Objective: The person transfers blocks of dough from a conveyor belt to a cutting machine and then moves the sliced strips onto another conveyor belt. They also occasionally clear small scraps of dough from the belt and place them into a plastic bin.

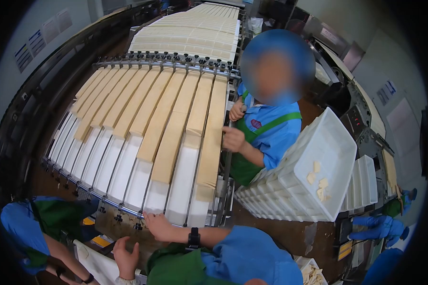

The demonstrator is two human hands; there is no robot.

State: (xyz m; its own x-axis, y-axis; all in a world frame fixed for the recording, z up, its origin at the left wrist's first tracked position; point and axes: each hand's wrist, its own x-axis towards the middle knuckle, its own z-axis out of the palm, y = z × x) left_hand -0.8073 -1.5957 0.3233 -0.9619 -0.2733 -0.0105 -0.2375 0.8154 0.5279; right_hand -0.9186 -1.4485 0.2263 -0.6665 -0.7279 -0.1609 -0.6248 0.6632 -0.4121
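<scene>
My right hand point(158, 226), with a black watch at its wrist, lies on the metal bar point(127, 209) along the near edge of a slatted table, fingers extended over it. Lower and to the left is my left hand point(125, 258), empty, its fingers apart and slightly curled. On the table's white lanes point(128, 164), long pale-yellow strips point(164, 123) lie side by side between thin rods. Their near ends reach different distances, the right-hand strip point(209, 152) coming closest to the near edge.
A co-worker point(266, 123) stands at the table's right side, one hand at the right-hand strip. Stacked white crates point(295, 175) stand beside them, pale scraps in the top one. Another person point(24, 232) is at lower left. A box of scraps point(313, 273) sits at lower right.
</scene>
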